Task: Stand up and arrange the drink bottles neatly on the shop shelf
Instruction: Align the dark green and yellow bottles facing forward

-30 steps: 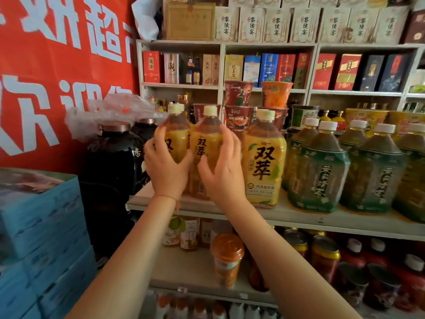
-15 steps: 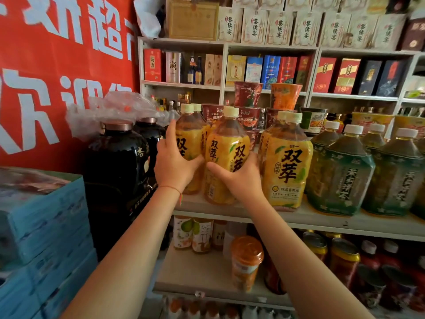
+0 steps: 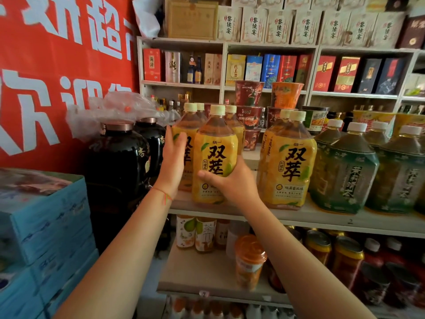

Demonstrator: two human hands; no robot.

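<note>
**Yellow tea bottles being squared up on shelf**

Head view: right hand curls round front yellow bottle at near shelf edge, label facing out, probably to align the row; left hand, fingers straight, presses rear yellow bottle just behind-left, likely steadying it.

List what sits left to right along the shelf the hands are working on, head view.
Dark jars → left hand on the rear yellow bottle → front yellow bottle gripped by the right hand → standing yellow bottle → green tea bottles.
</note>
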